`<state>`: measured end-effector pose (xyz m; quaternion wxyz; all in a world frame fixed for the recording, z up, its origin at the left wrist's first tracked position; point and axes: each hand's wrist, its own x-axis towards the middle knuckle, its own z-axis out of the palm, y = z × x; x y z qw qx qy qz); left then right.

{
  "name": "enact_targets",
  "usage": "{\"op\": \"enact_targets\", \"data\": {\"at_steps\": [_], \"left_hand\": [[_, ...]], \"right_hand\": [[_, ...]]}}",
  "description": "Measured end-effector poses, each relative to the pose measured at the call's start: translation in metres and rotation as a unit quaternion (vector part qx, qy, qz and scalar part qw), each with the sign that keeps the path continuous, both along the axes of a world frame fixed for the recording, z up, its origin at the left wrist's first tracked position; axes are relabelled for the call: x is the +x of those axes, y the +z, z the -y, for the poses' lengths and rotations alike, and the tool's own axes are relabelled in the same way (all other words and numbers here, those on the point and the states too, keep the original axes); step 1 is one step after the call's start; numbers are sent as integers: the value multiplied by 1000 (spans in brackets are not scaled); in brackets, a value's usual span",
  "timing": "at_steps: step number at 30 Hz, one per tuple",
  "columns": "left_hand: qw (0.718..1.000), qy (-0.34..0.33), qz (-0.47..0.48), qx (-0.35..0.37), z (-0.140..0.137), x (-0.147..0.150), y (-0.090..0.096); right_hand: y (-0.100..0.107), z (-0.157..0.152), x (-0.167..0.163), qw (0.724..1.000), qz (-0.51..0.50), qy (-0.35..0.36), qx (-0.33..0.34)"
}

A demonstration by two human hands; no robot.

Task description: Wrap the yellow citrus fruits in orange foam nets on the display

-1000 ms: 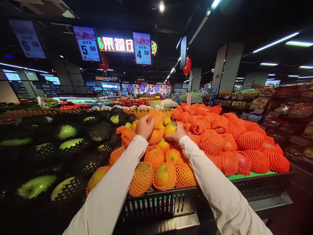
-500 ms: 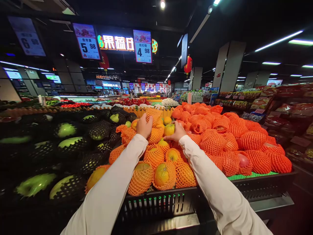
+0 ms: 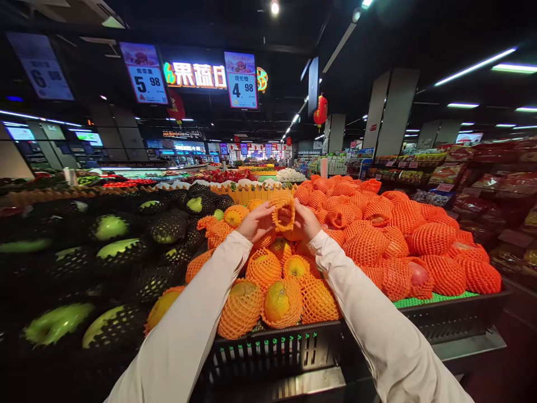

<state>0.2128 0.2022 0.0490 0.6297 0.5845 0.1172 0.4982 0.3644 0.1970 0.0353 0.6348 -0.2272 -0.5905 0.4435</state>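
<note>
My left hand (image 3: 257,223) and my right hand (image 3: 307,221) meet above the middle of a fruit display. Between their fingers they hold one empty-looking orange foam net sleeve (image 3: 282,211), pulled open. Whether a fruit sits behind my right palm is hidden. Just below the hands lies a heap of yellow-orange fruits in orange nets (image 3: 268,268), piled in a black slatted crate (image 3: 272,350). Both arms wear long white sleeves.
Green fruits in black nets (image 3: 113,226) fill the bin to the left. Red fruits in orange nets (image 3: 403,240) fill the bin to the right. Packaged goods line a shelf (image 3: 503,190) at far right. Price signs (image 3: 241,81) hang overhead.
Both hands have lifted off the pile and come together. The left hand brought up the orange net; the right hand left the bare yellow fruit's spot and now grips the net too.
</note>
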Motion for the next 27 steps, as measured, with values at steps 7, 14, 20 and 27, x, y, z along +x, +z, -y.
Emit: {"op": "enact_targets", "data": {"at_steps": [7,14,20,27], "left_hand": [[992,125,1,5,-11,-3,-1],[920,241,-194,239,-20,-2,-6],[833,308,-346,302,-25,-2,-12],[698,348,-540,316,-16,-8,-7]], "right_hand": [[7,-2,13,975,-179,-85,-99],[-1,-16,23,935,-44,-327,-132],[-9,-29,32,867,174,-448,-133],[-20,-54,44,849,242,-446,-151]]}}
